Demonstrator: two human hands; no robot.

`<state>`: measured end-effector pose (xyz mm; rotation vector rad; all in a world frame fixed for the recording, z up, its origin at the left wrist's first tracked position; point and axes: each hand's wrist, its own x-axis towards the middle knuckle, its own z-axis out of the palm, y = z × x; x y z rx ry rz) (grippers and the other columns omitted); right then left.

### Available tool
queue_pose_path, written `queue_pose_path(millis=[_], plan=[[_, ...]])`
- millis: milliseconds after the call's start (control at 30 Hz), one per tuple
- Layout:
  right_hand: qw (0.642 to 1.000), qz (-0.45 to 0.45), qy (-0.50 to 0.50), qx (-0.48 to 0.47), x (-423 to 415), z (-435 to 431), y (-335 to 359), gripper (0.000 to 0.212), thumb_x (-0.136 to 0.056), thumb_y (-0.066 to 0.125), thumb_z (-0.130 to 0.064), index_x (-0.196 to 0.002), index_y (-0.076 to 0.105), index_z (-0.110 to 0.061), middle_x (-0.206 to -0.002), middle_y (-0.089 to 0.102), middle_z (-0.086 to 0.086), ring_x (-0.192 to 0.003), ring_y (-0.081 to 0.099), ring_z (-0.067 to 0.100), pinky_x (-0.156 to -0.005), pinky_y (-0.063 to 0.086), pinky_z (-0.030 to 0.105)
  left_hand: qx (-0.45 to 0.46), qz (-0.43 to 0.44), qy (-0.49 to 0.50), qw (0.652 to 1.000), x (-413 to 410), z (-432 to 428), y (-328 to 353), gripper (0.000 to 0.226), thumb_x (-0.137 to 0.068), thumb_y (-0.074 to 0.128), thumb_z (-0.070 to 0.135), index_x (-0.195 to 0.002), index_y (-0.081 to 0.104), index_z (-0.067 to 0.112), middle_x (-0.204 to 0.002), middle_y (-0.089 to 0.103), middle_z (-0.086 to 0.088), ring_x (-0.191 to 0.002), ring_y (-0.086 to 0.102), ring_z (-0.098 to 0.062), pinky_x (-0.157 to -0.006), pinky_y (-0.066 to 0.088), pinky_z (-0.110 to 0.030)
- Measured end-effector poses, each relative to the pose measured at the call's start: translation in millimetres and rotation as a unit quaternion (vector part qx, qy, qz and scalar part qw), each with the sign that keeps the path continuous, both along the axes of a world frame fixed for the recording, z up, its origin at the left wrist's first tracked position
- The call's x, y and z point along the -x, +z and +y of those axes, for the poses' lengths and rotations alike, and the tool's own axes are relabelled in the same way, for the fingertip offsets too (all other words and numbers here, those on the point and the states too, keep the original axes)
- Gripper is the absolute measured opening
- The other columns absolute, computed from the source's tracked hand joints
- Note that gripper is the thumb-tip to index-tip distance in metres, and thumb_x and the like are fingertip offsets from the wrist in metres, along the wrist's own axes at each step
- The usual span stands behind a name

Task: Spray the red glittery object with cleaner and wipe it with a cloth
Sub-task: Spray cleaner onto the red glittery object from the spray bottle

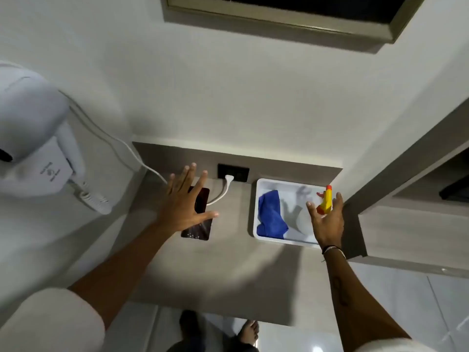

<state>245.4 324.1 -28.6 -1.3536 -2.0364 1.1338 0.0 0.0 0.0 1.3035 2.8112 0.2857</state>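
At the far left a white wall-mounted hair dryer [33,138] of smooth moulded plastic hangs over the counter, its coiled cord [95,201] dangling below and a thin white cable running right to a plug [229,178] in a black wall socket [233,172].

The left hand [186,201] hovers spread wide, fingers splayed and holding nothing, directly over the red glittery object [199,221], a flat dark-red rectangular slab with rounded corners and sparkling flecks. It lies on the matte grey counter [215,270], just beside the cable. The live socket so close looks like the chief risk: overspray or runoff could wet the plug. The slab's slick face may also slide under wiping pressure unless that hand pins it.

Further right sits a shallow white plastic tray [254,219], glossy and square-cornered. In it lies a crumpled blue cloth [270,217], soft and probably microfibre.

The right hand [327,219] is open with fingers loosely curved, reaching over the tray's right side toward the spray bottle [325,200], whose yellow trigger head with a red nozzle tip shows. I cannot tell whether the fingers touch it yet. A hasty grab might tip the bottle or drag the light tray along the counter.
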Motion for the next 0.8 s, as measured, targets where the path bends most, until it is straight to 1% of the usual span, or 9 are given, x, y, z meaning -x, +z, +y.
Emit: queue_pose_path(millis=[133, 233, 333, 400, 467, 567, 633, 733, 800], plan=[[0.998, 0.051, 0.026, -0.013, 2, -2, -9, 0.076, -0.100, 0.077, -0.025, -0.165, 0.036, -0.019, -0.156, 0.061, 0.003, -0.125, 0.066, 0.027, -0.111, 0.056, 0.049, 0.024, -0.042, 0.004, 0.999, 5, -3, -3, 0.134, -0.071, 0.050, 0.100, -0.173, 0.000, 0.029, -0.181, -0.015, -0.008, -0.167, -0.015, -0.031, -0.133, 0.002, -0.062], [0.998, 0.063, -0.017, -0.003, 8, 1, -18, 0.066, -0.102, 0.075, -0.018, -0.161, 0.044, -0.014, -0.154, 0.064, 0.007, -0.134, 0.065, 0.035, -0.119, 0.053, 0.055, 0.029, -0.083, -0.007, 0.996, 5, -4, -9, 0.140, -0.065, 0.044, 0.105, -0.173, 0.004, 0.027, -0.181, -0.014, -0.008, -0.167, -0.015, -0.031, -0.134, 0.004, -0.062], [0.997, 0.061, -0.038, 0.018, 10, 13, -26, 0.057, -0.104, 0.071, -0.012, -0.157, 0.051, -0.011, -0.153, 0.066, 0.012, -0.139, 0.064, 0.038, -0.121, 0.051, 0.058, 0.064, -0.059, -0.029, 0.996, 5, -5, -10, 0.145, -0.059, 0.045, 0.107, -0.173, 0.009, 0.026, -0.182, -0.011, -0.009, -0.167, -0.014, -0.032, -0.133, 0.000, -0.061], [0.998, 0.052, -0.038, 0.023, 8, 15, -30, 0.052, -0.105, 0.070, -0.013, -0.155, 0.055, -0.009, -0.151, 0.067, 0.015, -0.138, 0.066, 0.040, -0.120, 0.051, 0.059, 0.066, -0.061, -0.033, 0.995, 5, -4, -10, 0.137, -0.062, 0.069, 0.092, -0.171, 0.021, 0.024, -0.181, 0.008, -0.010, -0.168, -0.003, -0.037, -0.133, 0.007, -0.063], [0.998, 0.048, -0.026, 0.021, 6, 14, -31, 0.051, -0.106, 0.069, -0.015, -0.154, 0.056, -0.009, -0.149, 0.069, 0.015, -0.135, 0.068, 0.039, -0.120, 0.052, 0.057, 0.042, -0.085, -0.028, 0.995, 7, -2, -7, 0.121, -0.063, 0.093, 0.062, -0.163, 0.036, 0.022, -0.168, 0.035, -0.012, -0.163, 0.021, -0.041, -0.129, 0.026, -0.063], [0.998, 0.061, -0.025, -0.013, 4, 7, -24, 0.052, -0.104, 0.072, -0.021, -0.153, 0.058, -0.012, -0.139, 0.074, 0.013, -0.124, 0.073, 0.035, -0.116, 0.056, 0.056, 0.007, -0.092, -0.029, 0.995, 7, -1, -3, 0.115, -0.057, 0.101, 0.045, -0.155, 0.045, 0.021, -0.151, 0.050, -0.011, -0.144, 0.044, -0.039, -0.117, 0.045, -0.055], [0.995, 0.085, -0.030, -0.034, 2, -1, -12, 0.055, -0.099, 0.078, -0.033, -0.148, 0.063, -0.014, -0.122, 0.079, 0.000, -0.110, 0.076, 0.017, -0.108, 0.063, 0.047, -0.008, -0.098, -0.037, 0.994, 8, -4, -4, 0.116, -0.056, 0.100, 0.048, -0.154, 0.046, 0.022, -0.148, 0.052, -0.010, -0.136, 0.049, -0.037, -0.111, 0.048, -0.052], [0.990, 0.134, -0.010, -0.043, -5, -27, 13, 0.062, -0.089, 0.082, -0.051, -0.140, 0.068, -0.018, -0.100, 0.072, -0.038, -0.091, 0.071, -0.012, -0.090, 0.065, 0.019, -0.047, -0.152, -0.049, 0.986, 14, -9, -8, 0.118, -0.054, 0.101, 0.050, -0.155, 0.044, 0.025, -0.148, 0.051, -0.007, -0.134, 0.049, -0.033, -0.109, 0.049, -0.050], [0.985, 0.169, 0.018, -0.026, -6, -57, 29, 0.053, -0.092, 0.086, -0.036, -0.140, 0.070, -0.020, -0.102, 0.075, -0.029, -0.089, 0.072, -0.005, -0.086, 0.069, 0.028, -0.064, -0.199, -0.056, 0.976, 22, -13, -10, 0.121, -0.054, 0.103, 0.046, -0.157, 0.043, 0.028, -0.152, 0.048, -0.005, -0.139, 0.046, -0.030, -0.113, 0.044, -0.046]])
